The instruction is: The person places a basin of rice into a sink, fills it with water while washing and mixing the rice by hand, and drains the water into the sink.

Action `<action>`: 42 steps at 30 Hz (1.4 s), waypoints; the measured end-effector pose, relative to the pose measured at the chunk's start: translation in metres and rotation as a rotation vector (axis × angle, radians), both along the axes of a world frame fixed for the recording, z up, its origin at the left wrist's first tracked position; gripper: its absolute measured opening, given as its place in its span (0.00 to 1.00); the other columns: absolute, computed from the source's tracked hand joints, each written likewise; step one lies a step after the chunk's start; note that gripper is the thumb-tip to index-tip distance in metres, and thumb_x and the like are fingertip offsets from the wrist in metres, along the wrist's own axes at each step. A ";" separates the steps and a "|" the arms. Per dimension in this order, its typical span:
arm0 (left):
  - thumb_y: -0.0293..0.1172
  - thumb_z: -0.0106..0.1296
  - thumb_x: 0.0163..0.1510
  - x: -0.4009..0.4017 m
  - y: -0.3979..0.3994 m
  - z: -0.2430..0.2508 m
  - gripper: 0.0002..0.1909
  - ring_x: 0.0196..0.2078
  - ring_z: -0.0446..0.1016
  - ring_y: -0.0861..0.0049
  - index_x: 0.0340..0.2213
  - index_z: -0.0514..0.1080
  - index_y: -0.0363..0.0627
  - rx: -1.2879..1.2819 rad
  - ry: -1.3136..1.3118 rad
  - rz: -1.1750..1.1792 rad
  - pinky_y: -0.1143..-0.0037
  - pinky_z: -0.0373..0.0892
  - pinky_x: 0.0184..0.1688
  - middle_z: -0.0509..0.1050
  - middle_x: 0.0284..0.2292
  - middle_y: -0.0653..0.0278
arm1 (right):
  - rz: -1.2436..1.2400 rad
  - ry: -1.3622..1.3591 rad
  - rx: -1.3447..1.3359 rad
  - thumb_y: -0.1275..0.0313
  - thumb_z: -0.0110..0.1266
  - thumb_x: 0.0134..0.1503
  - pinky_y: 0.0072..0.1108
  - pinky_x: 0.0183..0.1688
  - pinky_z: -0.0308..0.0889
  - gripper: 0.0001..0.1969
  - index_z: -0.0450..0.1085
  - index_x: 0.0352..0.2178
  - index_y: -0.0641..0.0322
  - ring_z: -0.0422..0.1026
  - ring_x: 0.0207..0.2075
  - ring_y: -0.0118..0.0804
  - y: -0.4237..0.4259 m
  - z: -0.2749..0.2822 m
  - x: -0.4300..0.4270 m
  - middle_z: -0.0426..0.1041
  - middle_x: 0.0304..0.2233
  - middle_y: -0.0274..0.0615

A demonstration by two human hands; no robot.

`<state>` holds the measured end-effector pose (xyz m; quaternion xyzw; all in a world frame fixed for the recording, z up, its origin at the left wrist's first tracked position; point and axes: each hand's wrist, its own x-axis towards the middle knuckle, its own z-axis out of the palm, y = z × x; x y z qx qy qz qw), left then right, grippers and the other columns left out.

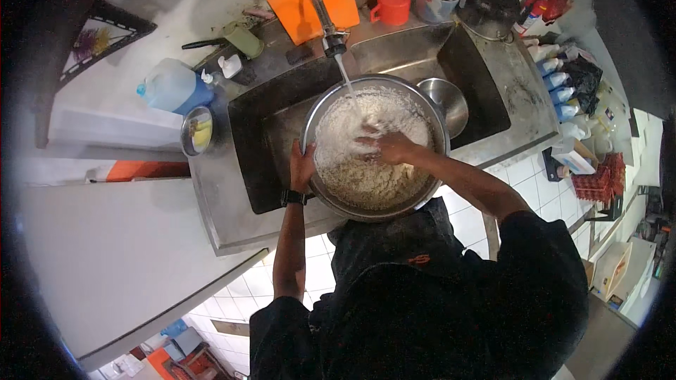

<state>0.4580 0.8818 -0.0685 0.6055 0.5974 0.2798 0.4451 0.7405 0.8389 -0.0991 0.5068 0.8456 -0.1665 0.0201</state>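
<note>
A large steel bowl sits over the front of the sink, close against my body. It holds a pale, wet-looking grainy mass; whether this is rice or flour I cannot tell. Water runs from the faucet into the bowl's far part. My left hand grips the left rim, thumb towards the inside. Inside the bowl, my right hand has its fingers spread at the surface of the mass, slightly blurred. Part of a smaller steel bowl shows behind the large one's right side.
The steel sink surrounds the bowl. Behind it stand an orange cutting board, a red mug and a tub of utensils. On the left are a jug of blue liquid and a small bowl with yellow pieces.
</note>
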 end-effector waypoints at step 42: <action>0.41 0.48 0.55 -0.006 0.009 -0.031 0.23 0.42 0.70 0.57 0.45 0.62 0.33 0.101 -0.022 -0.003 0.64 0.64 0.43 0.71 0.40 0.47 | 0.345 0.299 0.092 0.67 0.45 0.54 0.32 0.40 0.68 0.13 0.67 0.35 0.66 0.71 0.40 0.44 0.012 -0.028 0.038 0.71 0.38 0.50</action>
